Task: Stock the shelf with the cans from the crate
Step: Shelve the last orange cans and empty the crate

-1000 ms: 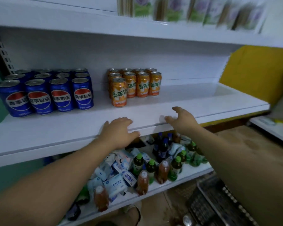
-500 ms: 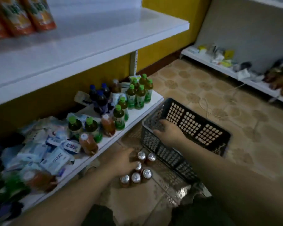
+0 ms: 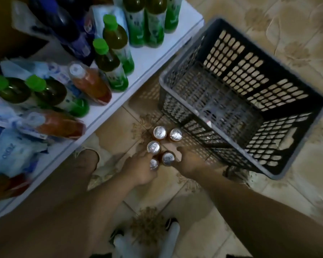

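Note:
Several orange cans with silver tops (image 3: 159,132) stand in a cluster on the tiled floor, just left of the dark grey crate (image 3: 185,112). My left hand (image 3: 138,169) curls round the nearest can (image 3: 154,163) from the left. The fingers and thumb of my right hand (image 3: 189,162) wrap the can beside it (image 3: 168,158) from the right. Three other cans stand free beyond my hands. The crate holds no cans that I can see; its mesh floor shows through.
The white bottom shelf (image 3: 151,58) at left carries green-capped bottles (image 3: 110,58), orange drink bottles (image 3: 90,82), dark blue bottles and pale blue packs (image 3: 9,151). Its edge runs close to the cans. My shoes (image 3: 172,231) are at the bottom, and patterned floor tiles lie to the right.
My view has dropped from the shelf to the floor. My right hand left the crate rim and came to the cans. My left hand stays at the cluster and now wraps one can.

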Available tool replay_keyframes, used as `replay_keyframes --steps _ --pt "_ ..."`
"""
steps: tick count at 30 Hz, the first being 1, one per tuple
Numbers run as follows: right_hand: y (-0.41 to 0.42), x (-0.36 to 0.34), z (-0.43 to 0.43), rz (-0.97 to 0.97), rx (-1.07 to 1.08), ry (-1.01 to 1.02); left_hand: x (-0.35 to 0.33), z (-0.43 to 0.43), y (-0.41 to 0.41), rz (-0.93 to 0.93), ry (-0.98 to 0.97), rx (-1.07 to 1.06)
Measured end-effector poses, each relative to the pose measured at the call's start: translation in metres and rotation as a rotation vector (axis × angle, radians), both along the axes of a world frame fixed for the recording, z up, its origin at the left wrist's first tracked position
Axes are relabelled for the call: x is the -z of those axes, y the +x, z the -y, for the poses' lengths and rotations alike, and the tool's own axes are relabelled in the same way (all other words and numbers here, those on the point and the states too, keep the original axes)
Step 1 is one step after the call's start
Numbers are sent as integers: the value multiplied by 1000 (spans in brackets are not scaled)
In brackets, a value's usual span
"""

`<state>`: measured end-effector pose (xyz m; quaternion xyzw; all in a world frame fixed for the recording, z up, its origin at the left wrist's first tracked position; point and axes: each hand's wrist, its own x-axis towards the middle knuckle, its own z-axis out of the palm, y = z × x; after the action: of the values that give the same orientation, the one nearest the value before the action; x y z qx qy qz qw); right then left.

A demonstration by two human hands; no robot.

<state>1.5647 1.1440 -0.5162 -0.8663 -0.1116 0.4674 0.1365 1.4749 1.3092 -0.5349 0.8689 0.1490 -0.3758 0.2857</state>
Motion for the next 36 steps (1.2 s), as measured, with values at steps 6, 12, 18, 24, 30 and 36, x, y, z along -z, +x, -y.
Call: replay_keyframes --steps 6,12,18,24,30,36 --pt "-5 86 -11 -75 -166 -35 48 -6 6 39 76 79" --pt "2 98 -5 32 -202 42 53 -8 11 34 -43 40" --pt "13 7 13 207 -81 207 -2 2 22 51 -199 -61" --pt "4 -114 -2 356 180 537 -104 -2 24 236 -377 -326" --pt "-15 -239 -41 372 520 958 -239 -28 5 521 -452 -398" --pt "-35 -345 -98 323 605 1208 -349 -53 -30 758 -468 -505"
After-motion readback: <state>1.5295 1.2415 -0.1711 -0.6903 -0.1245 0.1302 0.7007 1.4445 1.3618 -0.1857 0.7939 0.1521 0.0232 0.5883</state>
